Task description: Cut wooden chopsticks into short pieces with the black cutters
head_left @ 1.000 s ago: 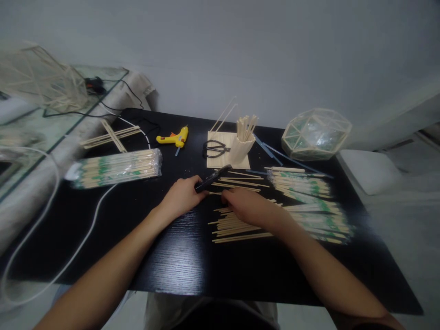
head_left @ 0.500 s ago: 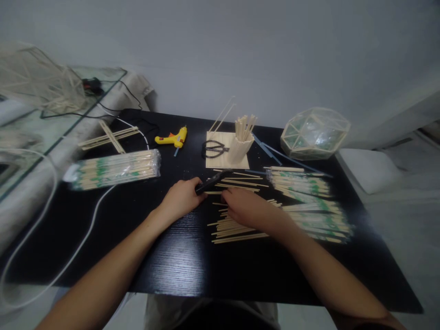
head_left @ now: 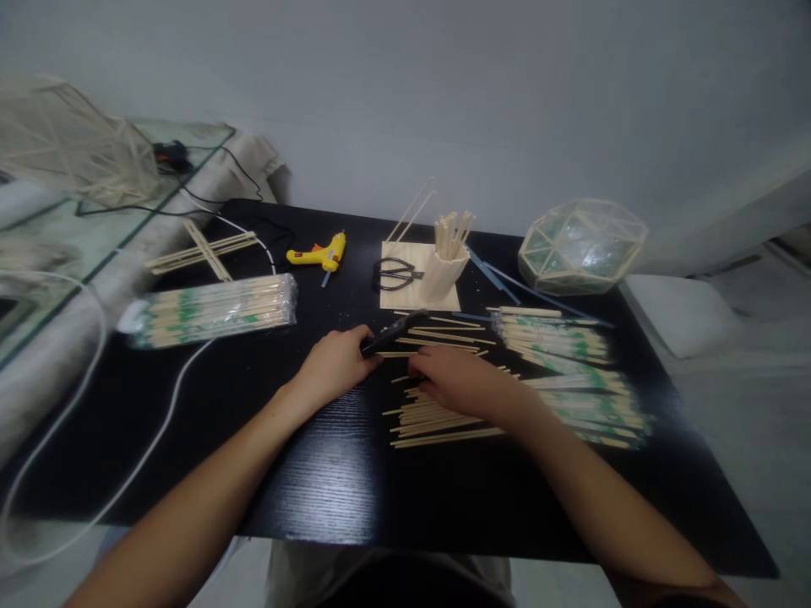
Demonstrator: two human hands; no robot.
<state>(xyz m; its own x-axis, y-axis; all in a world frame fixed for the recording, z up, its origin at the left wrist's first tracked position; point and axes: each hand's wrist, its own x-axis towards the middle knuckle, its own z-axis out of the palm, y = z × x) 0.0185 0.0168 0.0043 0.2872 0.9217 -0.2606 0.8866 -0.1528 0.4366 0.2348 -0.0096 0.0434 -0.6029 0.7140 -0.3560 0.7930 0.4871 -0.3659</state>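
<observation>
My left hand [head_left: 339, 361] is closed around a long black tool [head_left: 394, 333], which slants up to the right just above the table; its exact kind is unclear. Beside it, my right hand [head_left: 459, 377] has its fingers bent in a pinch on a thin wooden stick [head_left: 396, 355] that spans the gap between both hands. Several loose wooden sticks [head_left: 440, 335] lie beyond my fingers. Under and in front of my right palm is a spread pile of wooden sticks [head_left: 426, 419]. My right fingertips are partly hidden.
Behind stand a stick holder [head_left: 438, 279] and black scissors [head_left: 394, 274] on a wooden board [head_left: 402, 300]. A yellow glue gun [head_left: 320, 253] and a packed stick bundle [head_left: 219, 311] lie left. Opened packs [head_left: 589, 401] and a faceted stick frame [head_left: 579, 247] are right.
My right hand has shifted very slightly, and a stick end now shows beyond its back. My left hand and the black tool stay in place.
</observation>
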